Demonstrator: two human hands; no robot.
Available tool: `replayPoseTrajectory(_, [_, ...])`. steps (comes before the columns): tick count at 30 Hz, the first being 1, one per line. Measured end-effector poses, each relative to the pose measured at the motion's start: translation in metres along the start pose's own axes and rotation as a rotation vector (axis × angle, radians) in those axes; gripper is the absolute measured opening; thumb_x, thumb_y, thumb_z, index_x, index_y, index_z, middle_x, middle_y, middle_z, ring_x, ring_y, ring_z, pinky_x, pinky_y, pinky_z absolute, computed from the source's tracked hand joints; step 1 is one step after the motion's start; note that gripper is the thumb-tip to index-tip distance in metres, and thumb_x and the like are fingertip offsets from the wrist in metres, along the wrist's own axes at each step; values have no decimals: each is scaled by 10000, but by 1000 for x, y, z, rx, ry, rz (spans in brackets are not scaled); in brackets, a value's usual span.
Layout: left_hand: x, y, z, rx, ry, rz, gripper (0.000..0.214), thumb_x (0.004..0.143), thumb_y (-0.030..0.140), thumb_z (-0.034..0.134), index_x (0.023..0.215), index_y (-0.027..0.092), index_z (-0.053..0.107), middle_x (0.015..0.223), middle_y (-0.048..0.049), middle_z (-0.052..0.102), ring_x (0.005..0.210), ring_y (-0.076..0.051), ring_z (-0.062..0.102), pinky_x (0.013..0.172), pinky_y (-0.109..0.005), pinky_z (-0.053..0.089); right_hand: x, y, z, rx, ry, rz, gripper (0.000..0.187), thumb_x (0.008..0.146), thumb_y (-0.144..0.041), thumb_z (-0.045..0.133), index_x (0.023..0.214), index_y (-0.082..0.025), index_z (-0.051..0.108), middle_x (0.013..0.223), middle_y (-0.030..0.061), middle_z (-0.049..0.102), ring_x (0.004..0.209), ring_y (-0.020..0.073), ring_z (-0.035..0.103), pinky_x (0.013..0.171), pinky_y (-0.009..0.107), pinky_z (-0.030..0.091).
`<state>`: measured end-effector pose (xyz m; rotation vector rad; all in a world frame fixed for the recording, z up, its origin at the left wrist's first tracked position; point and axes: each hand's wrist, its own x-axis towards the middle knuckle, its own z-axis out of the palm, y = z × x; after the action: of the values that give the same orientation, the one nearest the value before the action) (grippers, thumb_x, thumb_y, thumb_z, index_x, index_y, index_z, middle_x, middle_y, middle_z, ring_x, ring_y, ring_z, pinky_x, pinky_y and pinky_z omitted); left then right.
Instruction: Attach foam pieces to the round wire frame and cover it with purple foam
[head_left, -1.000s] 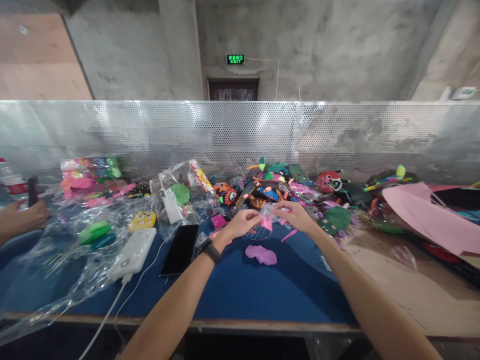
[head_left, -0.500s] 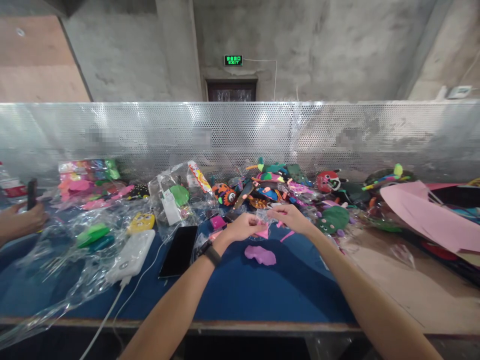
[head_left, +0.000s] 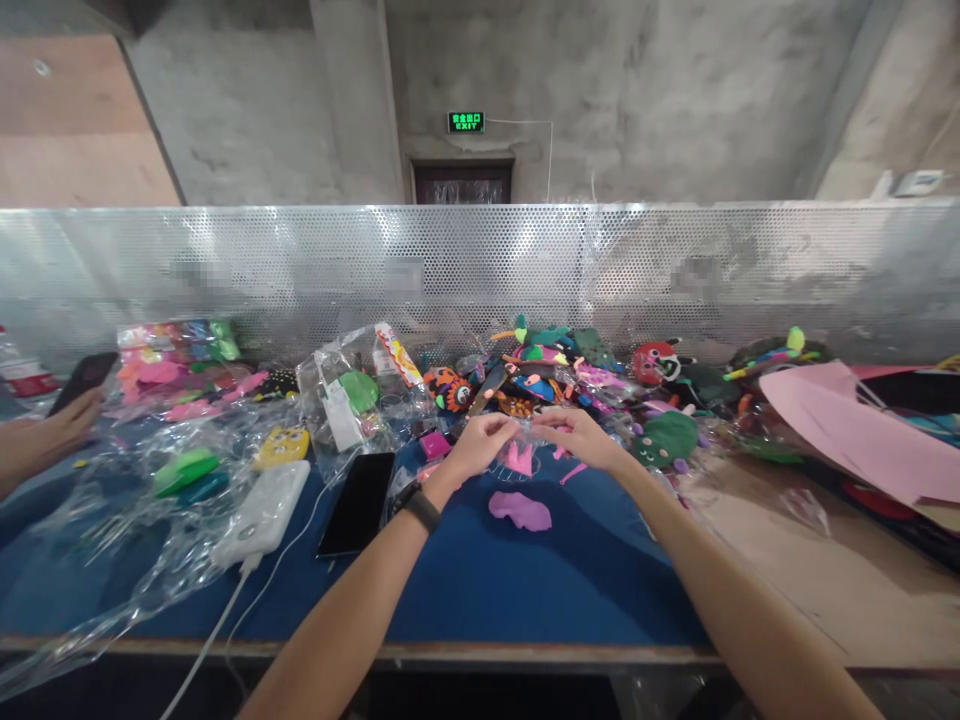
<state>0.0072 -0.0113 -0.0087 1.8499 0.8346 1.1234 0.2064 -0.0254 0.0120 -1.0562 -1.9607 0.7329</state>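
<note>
**Two hands, one small bag**

The hands meet over the blue mat. The left hand and the right hand each pinch the upper edge of a small clear plastic bag. Their fingertips nearly touch and the other fingers are curled in. Gripped by its top like that, the bag hangs between them, and a pink cut-out sits low inside it (foam or felt, I can't tell from here). So the bag is right at the fingertips and seems lifted just off the mat.

Below the hands, nearer the person, a purple cut-out lies flat on the mat, apart from both hands. A black wristband circles the left wrist. Beside that arm lies a black phone, and further left a white power bank whose cable trails toward the table edge.

Behind the hands, a heap of colourful craft figures is banked against the perforated metal screen. At the far left, a co-worker's hand holds a dark phone.
</note>
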Motion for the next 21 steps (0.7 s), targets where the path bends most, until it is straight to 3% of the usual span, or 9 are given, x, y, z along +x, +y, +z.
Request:
replayPoseTrajectory(4, [-2,4,-1,65,29,43,324,831,432,513,723,147,623,626,-15,603,535,-111,511,533,-231,388,1,5,0,-41,-58,-67,358,795,-486,563,822,-158,703,774,35,670,660,140,590,540,224,471])
replayPoseTrajectory(11, [-6,13,2,123,-25,93,315,832,370,510,638,138,594,575,-11,582,531,-105,488,532,-221,369,2,8,4,-155,20,-139,293,805,-420,567,754,-164,702,737,29,675,708,160,598,663,258,465])
replayPoseTrajectory(15, [-7,14,4,140,-51,98,289,835,362,509,689,136,615,598,-11,592,538,-109,509,548,-223,391,0,1,7,-170,24,-151,273,818,-373,554,726,-158,696,725,33,673,696,154,604,659,251,466])
replayPoseTrajectory(21, [-4,10,-1,250,24,145,257,823,345,526,741,140,657,670,-30,639,628,-136,566,622,-238,422,-2,-1,8,-177,-10,-132,310,829,-430,539,772,-175,707,739,27,675,685,157,616,603,241,472])
